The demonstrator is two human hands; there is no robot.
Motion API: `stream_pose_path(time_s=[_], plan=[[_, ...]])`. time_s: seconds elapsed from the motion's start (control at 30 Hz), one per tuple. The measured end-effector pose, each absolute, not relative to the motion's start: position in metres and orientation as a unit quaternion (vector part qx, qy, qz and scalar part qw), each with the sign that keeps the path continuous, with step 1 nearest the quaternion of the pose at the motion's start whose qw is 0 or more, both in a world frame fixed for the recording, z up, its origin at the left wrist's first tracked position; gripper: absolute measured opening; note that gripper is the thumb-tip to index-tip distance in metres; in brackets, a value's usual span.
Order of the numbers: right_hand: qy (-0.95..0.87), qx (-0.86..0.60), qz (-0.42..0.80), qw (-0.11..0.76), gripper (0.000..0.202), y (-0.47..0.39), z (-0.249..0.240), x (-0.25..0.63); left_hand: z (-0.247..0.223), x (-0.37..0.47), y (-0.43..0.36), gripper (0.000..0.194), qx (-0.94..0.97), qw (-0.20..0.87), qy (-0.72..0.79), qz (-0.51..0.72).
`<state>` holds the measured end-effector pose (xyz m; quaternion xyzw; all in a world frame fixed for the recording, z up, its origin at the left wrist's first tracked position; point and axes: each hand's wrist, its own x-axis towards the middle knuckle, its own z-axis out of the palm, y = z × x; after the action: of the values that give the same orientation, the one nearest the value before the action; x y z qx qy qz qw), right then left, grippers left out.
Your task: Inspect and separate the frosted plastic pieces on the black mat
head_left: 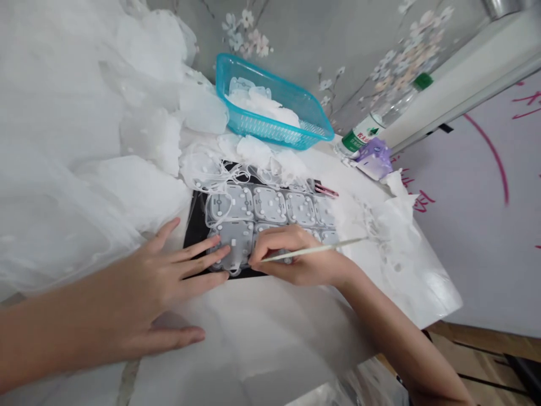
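Observation:
Rows of rounded, translucent grey plastic pieces lie on a black mat on the white table. My left hand has its fingers spread, with the fingertips resting on the lower-left piece. Beside that piece, my right hand pinches a thin pale stick, which slants up to the right past the wrist. The stick's working tip is hidden at my fingers. Thin white cords lie looped over the upper-left pieces.
A blue basket holding white pieces stands at the back. Piled white translucent material fills the left. A green-capped bottle, a purple packet and a pink tool are at the right. Crumpled white film covers the right side.

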<state>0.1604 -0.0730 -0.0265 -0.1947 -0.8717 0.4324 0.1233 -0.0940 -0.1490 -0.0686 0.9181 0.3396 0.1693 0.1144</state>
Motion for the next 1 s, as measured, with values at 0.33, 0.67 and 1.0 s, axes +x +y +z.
stream_pose_path(time_s=[0.33, 0.67, 1.0], plan=[[-0.791, -0.339, 0.452, 0.234, 0.009, -0.09, -0.032, 0.209, -0.076, -0.089, -0.153, 0.051, 0.918, 0.041, 0.352, 0.177], [-0.822, -0.31, 0.428, 0.211, 0.009, -0.096, -0.042, 0.216, -0.07, -0.04, -0.144, 0.061, 0.936, 0.043, 0.316, 0.149], [-0.849, -0.277, 0.404, 0.197, 0.009, -0.094, -0.04, 0.211, -0.073, -0.032, -0.15, 0.065, 0.903, 0.1, 0.396, 0.134]])
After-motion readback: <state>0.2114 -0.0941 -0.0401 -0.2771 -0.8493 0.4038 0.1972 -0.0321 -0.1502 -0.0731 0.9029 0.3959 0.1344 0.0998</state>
